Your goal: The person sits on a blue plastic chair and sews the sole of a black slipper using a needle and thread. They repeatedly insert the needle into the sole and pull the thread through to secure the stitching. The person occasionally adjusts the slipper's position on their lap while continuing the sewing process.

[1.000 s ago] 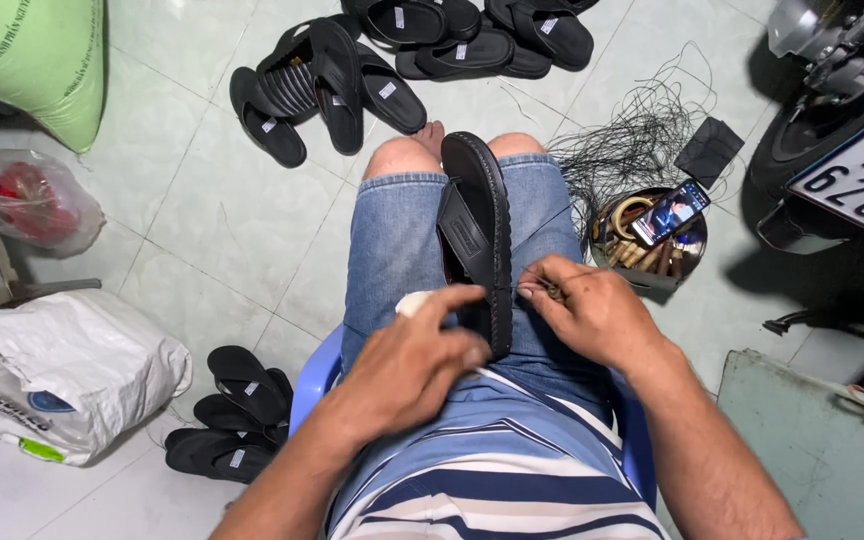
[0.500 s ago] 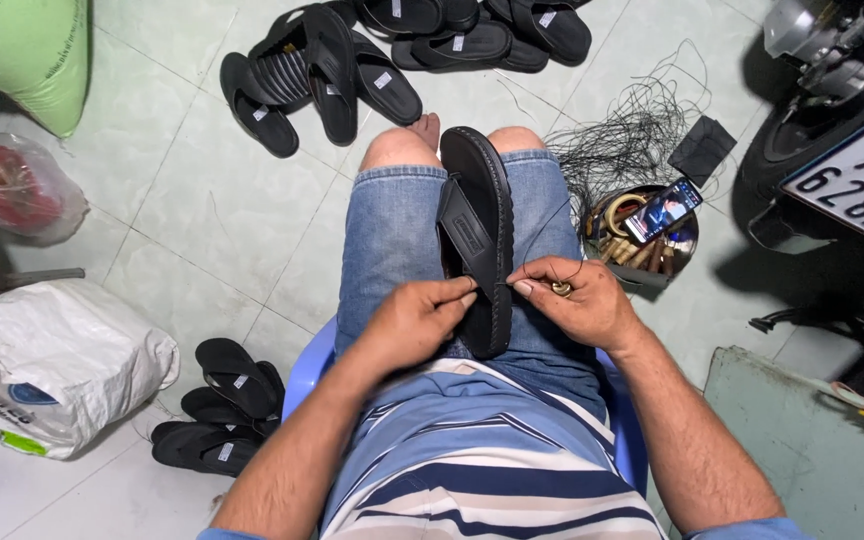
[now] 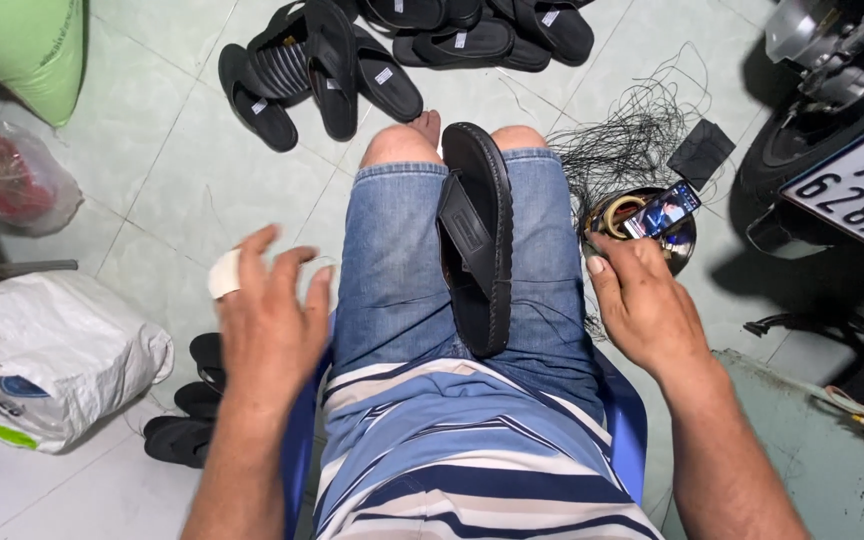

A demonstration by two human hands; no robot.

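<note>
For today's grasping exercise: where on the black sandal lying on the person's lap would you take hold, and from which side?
Grip the black sandal at its near end, just below the wide strap, coming from the right hand side. It lies sole down along the thigh, and that edge is bare, so the fingers can probably pinch the thin sole there.

Pale tiled floor [image 3: 152,180], blue plastic chair [image 3: 624,420]
</note>
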